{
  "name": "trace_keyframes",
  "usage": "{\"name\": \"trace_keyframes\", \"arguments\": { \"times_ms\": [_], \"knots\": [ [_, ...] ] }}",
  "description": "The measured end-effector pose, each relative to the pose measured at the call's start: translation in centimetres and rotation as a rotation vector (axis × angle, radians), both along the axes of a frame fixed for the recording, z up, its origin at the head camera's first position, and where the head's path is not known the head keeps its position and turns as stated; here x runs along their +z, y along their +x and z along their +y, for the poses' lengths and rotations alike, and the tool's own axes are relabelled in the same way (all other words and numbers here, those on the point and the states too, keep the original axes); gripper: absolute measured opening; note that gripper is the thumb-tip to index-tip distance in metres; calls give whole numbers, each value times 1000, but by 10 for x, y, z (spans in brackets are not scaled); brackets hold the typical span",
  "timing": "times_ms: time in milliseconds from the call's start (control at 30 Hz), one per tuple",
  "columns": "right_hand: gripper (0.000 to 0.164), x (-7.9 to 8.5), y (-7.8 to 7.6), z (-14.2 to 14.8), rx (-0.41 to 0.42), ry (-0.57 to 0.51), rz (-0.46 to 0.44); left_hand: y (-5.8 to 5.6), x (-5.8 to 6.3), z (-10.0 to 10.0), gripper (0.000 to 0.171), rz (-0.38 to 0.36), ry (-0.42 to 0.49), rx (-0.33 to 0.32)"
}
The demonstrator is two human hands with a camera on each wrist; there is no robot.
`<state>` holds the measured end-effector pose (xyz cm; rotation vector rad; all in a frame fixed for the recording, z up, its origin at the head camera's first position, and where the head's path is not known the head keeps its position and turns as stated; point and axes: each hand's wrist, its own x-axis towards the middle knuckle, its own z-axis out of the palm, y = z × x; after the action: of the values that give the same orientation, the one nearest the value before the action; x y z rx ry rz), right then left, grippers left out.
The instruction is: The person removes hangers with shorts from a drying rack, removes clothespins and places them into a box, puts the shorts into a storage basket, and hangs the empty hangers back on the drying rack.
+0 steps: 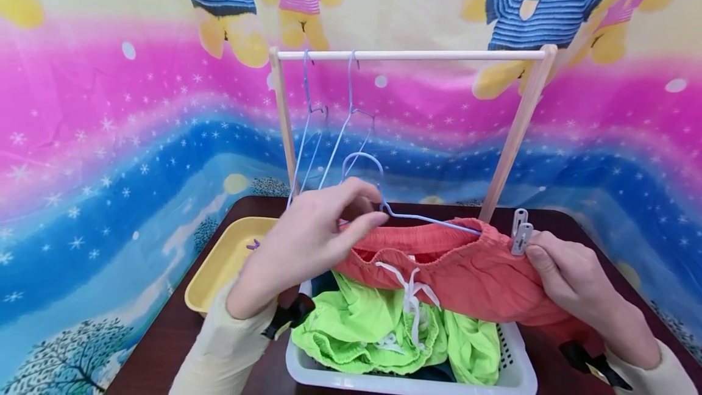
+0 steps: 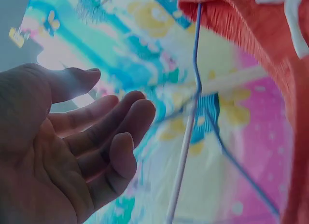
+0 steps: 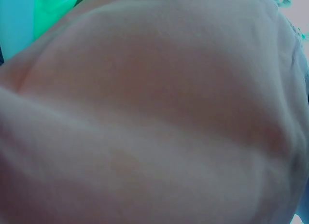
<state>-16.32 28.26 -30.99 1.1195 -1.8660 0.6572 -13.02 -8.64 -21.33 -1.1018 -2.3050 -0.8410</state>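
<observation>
Coral-red shorts [image 1: 455, 273] with a white drawstring hang on a thin lilac-blue wire hanger [image 1: 428, 219], whose arm runs inside the waistband. My right hand [image 1: 576, 270] pinches the right end of the waistband, thumb beside a grey clothespin [image 1: 522, 240] there. My left hand [image 1: 323, 224] is close to the hanger's hook, its fingers loosely bent. In the left wrist view that hand [image 2: 91, 151] holds nothing, apart from the hanger wire [image 2: 196, 55]. Blurred cloth [image 3: 154, 98] fills most of the right wrist view and hides the right fingers.
Below the shorts stands a white basket [image 1: 518, 364] with lime-green clothes [image 1: 373, 322]. A yellow tray [image 1: 214, 261] holding a small purple piece is at the left. Behind, a wooden rack [image 1: 439, 55] carries two hangers [image 1: 342, 127] on its left side. The table [image 1: 159, 346] is dark brown.
</observation>
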Motion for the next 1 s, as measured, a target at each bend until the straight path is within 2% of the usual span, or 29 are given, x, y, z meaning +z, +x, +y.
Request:
{"name": "trace_keyframes", "arguments": {
  "times_ms": [133,267,533,700,867,1000],
  "knots": [
    [44,-1,0,-1,-1,5,6,-1,5,27,19,133,-75,-82],
    [43,-1,0,-2,0,5,-3,-3,8,51,24,207,-160,-115],
    [43,6,-1,-10,37,7,13,-15,12,84,24,209,-234,-144],
    [43,14,-2,-20,93,-17,52,-21,13,98,26,207,-274,-129],
    [41,22,3,-31,161,-18,56,-22,13,107,31,193,-350,-99],
    [41,25,5,-35,174,-13,66,-22,13,113,38,181,-395,-72]
  ]
}}
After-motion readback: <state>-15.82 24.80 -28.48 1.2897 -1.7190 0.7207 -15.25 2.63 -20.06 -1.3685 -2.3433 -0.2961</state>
